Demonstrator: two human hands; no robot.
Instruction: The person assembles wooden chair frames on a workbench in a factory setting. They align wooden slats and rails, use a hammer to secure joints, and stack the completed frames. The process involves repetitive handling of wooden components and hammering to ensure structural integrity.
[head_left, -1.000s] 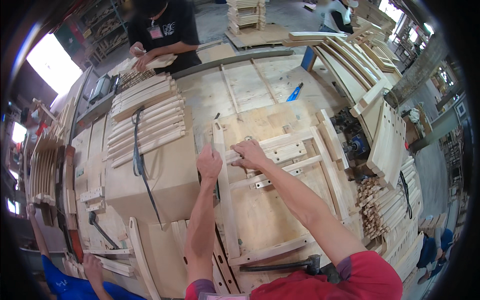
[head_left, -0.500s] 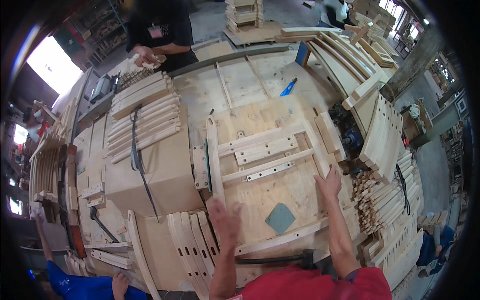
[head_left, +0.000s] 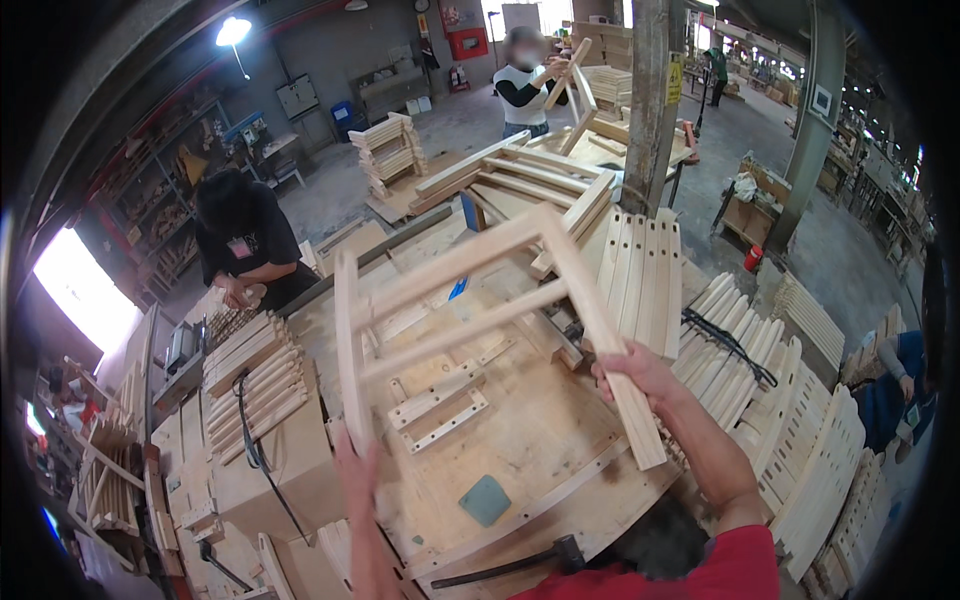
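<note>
A pale wooden frame (head_left: pixel 590 300), with two legs joined by two crossrails, is tilted up above the workbench (head_left: pixel 560 470). My right hand (head_left: pixel 640 378) is wrapped round its right leg, above that leg's lower end. At the lower end of the left leg is my left hand (head_left: pixel 358 468), closed against the wood and slightly blurred. Beneath the frame, drilled wooden blocks (head_left: pixel 440 410) are fixed on the bench board. A grey-green square pad (head_left: pixel 485 500) lies nearer me, and a black-handled hammer (head_left: pixel 568 552) rests at the near edge.
Bundled wooden slats (head_left: pixel 265 390) sit on a carton at left; more strapped pieces (head_left: pixel 725 340) and drilled boards (head_left: pixel 640 275) stand at right. A blue cutter (head_left: pixel 458 288) lies farther back. One co-worker (head_left: pixel 245 235) is across the bench; another (head_left: pixel 525 85) handles a frame beyond a post (head_left: pixel 650 100).
The wooden frame has come up off the bench blocks, tilted, with both my hands on it. My left hand has closed on its left leg. The view has swung upward and right.
</note>
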